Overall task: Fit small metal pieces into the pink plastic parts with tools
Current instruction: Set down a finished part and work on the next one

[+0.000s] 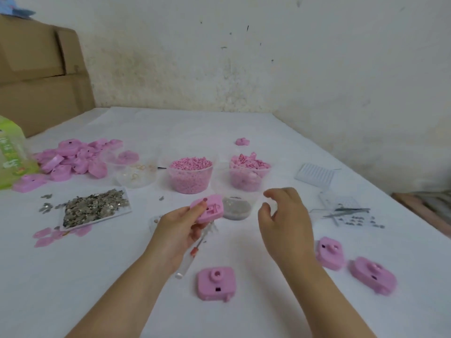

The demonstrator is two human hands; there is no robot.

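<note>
Faced a white surface [117, 269] crowded along its far half: a heap of pink shells [73, 157] at far left beside a green bottle [12, 154], a flat tray of grey metal pieces [94, 208] nearer, then a clear tub with pale rings [136, 175], a tub of pink granules [190, 176] and a tub of pink clips [249, 174] in a row. Saw a small cup of metal bits [236, 208] just behind the held part, between the two hands, tweezers [349, 212] on a clear tray well to the right, and three more pink blocks [217, 282] lying on the near surface. Gripped the pink part [211, 208] in the left hand [180, 230], raised above the surface, fingers clamped on its edge, thumb on top, ribbed open face toward the camera. Had a clear-handled tool [189, 262] with an orange band under that palm; could not tell whether held. Hovered the right hand [285, 220] near the part but apart from it, fingers loosely curled, spread, empty
</note>
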